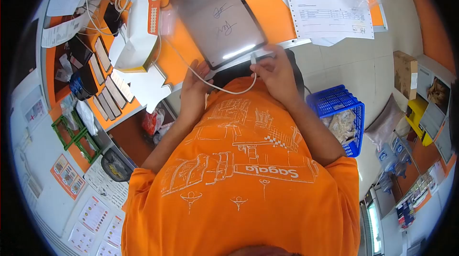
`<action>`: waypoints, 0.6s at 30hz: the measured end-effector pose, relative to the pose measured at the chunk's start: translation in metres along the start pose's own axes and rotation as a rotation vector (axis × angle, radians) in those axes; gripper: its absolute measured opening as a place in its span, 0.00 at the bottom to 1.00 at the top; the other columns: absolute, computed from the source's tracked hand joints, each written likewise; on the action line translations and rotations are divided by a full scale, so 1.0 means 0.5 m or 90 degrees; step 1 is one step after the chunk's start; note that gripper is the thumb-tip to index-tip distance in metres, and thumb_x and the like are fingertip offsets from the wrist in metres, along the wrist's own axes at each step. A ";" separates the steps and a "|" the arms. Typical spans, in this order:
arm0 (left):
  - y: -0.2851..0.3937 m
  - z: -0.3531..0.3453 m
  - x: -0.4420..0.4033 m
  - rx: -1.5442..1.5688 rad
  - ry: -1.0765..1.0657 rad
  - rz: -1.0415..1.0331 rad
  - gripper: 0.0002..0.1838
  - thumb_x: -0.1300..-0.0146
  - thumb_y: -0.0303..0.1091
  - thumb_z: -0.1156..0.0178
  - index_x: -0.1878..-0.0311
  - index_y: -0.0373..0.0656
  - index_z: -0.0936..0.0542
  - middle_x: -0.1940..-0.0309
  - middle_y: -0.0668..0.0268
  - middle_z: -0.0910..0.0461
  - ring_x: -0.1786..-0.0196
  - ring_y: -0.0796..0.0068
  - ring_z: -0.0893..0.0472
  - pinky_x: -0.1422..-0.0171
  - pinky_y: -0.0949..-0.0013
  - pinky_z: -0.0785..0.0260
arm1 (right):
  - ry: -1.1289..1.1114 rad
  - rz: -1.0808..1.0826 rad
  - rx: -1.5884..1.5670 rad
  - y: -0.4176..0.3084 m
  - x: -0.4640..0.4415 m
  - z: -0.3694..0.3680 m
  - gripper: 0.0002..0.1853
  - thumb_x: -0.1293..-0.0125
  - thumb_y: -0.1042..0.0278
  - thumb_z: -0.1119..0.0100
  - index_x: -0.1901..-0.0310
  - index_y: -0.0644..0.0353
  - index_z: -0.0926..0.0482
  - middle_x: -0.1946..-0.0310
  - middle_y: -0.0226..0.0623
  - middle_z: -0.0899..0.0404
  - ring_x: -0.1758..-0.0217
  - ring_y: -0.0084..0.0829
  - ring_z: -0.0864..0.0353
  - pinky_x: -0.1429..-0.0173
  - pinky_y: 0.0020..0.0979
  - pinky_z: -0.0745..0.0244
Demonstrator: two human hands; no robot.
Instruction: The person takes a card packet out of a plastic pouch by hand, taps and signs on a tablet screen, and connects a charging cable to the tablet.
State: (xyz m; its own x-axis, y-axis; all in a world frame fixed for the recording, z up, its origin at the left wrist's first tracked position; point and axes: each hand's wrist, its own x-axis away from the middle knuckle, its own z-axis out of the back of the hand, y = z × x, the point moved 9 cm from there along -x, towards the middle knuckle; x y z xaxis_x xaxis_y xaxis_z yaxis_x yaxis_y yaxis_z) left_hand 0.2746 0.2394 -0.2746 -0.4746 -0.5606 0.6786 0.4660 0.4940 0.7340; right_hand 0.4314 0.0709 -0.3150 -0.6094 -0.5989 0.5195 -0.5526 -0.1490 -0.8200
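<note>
A dark, glossy tablet-like panel with handwritten scribbles lies at the near edge of the orange table, its lower edge towards me. At its lower left corner, my left hand has its fingers curled against the edge. My right hand is by the lower right corner, thumb and finger pinching the plug end of a white cable. The cable loops down between both hands and runs up left across the table. Whether the plug sits in the panel's edge I cannot tell.
An open white and orange box stands left, near several phone-like slabs in rows. Printed papers overhang the table at the right. A blue plastic basket is on the floor. Cables tangle at the back left.
</note>
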 end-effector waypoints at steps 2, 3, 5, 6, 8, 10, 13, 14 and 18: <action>0.004 -0.007 -0.012 0.077 -0.019 0.028 0.35 0.28 0.40 0.50 0.23 0.37 0.45 0.27 0.51 0.37 0.25 0.58 0.35 0.24 0.55 0.44 | 0.009 0.025 0.009 -0.009 -0.002 0.004 0.34 0.36 0.80 0.34 0.33 0.67 0.43 0.66 0.46 0.15 0.63 0.30 0.12 0.57 0.27 0.20; 0.003 -0.012 -0.017 0.142 -0.028 0.064 0.35 0.28 0.45 0.51 0.23 0.37 0.45 0.27 0.51 0.37 0.25 0.58 0.36 0.24 0.54 0.45 | 0.019 0.031 0.018 -0.014 -0.001 0.008 0.37 0.36 0.80 0.35 0.31 0.66 0.46 0.66 0.45 0.15 0.63 0.30 0.12 0.57 0.27 0.20; 0.005 -0.023 -0.019 0.272 -0.049 0.139 0.38 0.28 0.53 0.53 0.24 0.37 0.44 0.27 0.50 0.37 0.24 0.58 0.37 0.26 0.53 0.45 | 0.038 0.042 0.036 -0.031 0.001 0.015 0.42 0.36 0.80 0.35 0.27 0.64 0.51 0.67 0.45 0.14 0.64 0.30 0.12 0.57 0.28 0.20; 0.006 -0.026 -0.021 0.277 -0.044 0.150 0.38 0.28 0.55 0.54 0.24 0.37 0.43 0.27 0.50 0.37 0.25 0.59 0.36 0.27 0.54 0.44 | 0.021 0.044 0.069 -0.034 -0.004 0.018 0.43 0.36 0.80 0.35 0.26 0.63 0.53 0.67 0.45 0.14 0.64 0.30 0.12 0.57 0.29 0.20; 0.009 -0.032 -0.028 0.290 -0.034 0.166 0.39 0.27 0.58 0.57 0.24 0.37 0.43 0.28 0.51 0.35 0.27 0.60 0.35 0.29 0.56 0.43 | -0.013 0.050 0.138 -0.048 -0.020 0.028 0.46 0.37 0.80 0.34 0.25 0.62 0.56 0.67 0.45 0.14 0.64 0.31 0.13 0.58 0.30 0.20; 0.009 -0.034 -0.033 0.285 -0.039 0.170 0.41 0.28 0.60 0.56 0.25 0.36 0.43 0.30 0.52 0.34 0.29 0.61 0.34 0.29 0.56 0.42 | -0.043 0.024 0.153 -0.059 -0.023 0.027 0.47 0.37 0.80 0.34 0.25 0.60 0.57 0.67 0.45 0.15 0.65 0.30 0.13 0.58 0.30 0.20; 0.008 -0.033 -0.037 0.286 -0.070 0.182 0.44 0.29 0.64 0.57 0.26 0.33 0.41 0.32 0.55 0.32 0.31 0.64 0.32 0.30 0.58 0.41 | -0.083 -0.039 0.104 -0.065 -0.023 0.022 0.47 0.37 0.79 0.33 0.25 0.59 0.57 0.67 0.43 0.16 0.66 0.30 0.14 0.60 0.29 0.21; 0.010 -0.036 -0.040 0.289 -0.086 0.185 0.45 0.30 0.65 0.57 0.26 0.32 0.41 0.33 0.55 0.32 0.32 0.65 0.32 0.30 0.58 0.41 | -0.096 -0.062 0.078 -0.067 -0.023 0.022 0.47 0.37 0.79 0.33 0.25 0.59 0.57 0.67 0.43 0.16 0.66 0.29 0.14 0.60 0.29 0.21; 0.009 -0.047 -0.061 0.269 -0.111 0.224 0.45 0.30 0.69 0.60 0.31 0.32 0.35 0.39 0.60 0.30 0.36 0.69 0.31 0.32 0.60 0.39 | -0.123 -0.088 0.091 -0.079 -0.029 0.026 0.47 0.38 0.77 0.32 0.26 0.60 0.57 0.65 0.43 0.16 0.65 0.29 0.15 0.61 0.26 0.22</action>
State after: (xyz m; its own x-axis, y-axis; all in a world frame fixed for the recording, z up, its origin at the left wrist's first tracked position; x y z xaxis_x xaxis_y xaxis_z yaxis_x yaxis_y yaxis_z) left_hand 0.3087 0.2432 -0.2923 -0.4779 -0.2148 0.8518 0.2968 0.8732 0.3867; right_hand 0.4697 0.0752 -0.2934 -0.4070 -0.7021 0.5842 -0.5284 -0.3407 -0.7776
